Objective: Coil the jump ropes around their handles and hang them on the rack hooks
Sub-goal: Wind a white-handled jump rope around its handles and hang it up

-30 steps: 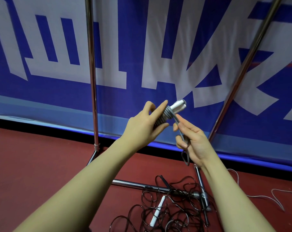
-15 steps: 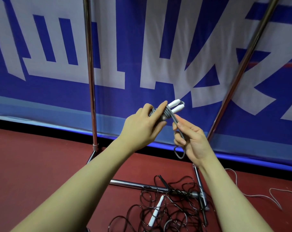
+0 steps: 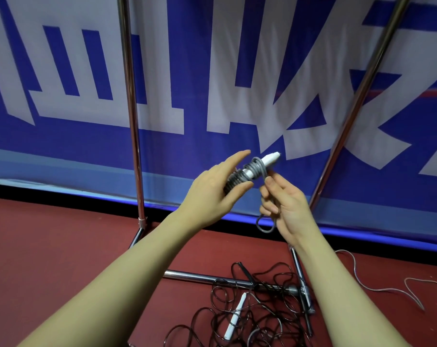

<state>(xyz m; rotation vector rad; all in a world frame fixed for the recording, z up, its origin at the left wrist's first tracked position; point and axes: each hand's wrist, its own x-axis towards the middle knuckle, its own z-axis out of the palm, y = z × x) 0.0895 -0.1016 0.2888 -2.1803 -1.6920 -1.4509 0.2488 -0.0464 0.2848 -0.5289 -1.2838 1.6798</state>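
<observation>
Blue banner (image 3: 162,141) behind; left hand (image 3: 212,189) grips coiled jump rope (image 3: 252,169), right hand (image 3: 285,201) pinches its tail.

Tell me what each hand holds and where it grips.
The left hand grips the white handles by their rope-wrapped lower part. The right hand pinches the grey rope near its loose end loop.

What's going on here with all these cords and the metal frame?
A person is winding a grey jump rope around its white handles. The left hand holds the coiled bundle, while the right hand pinches the last loose loop of rope, which hangs below it. More jump ropes lie in a dark tangle on the red floor by the foot of the metal rack. Another pale rope trails off to the right.
</observation>
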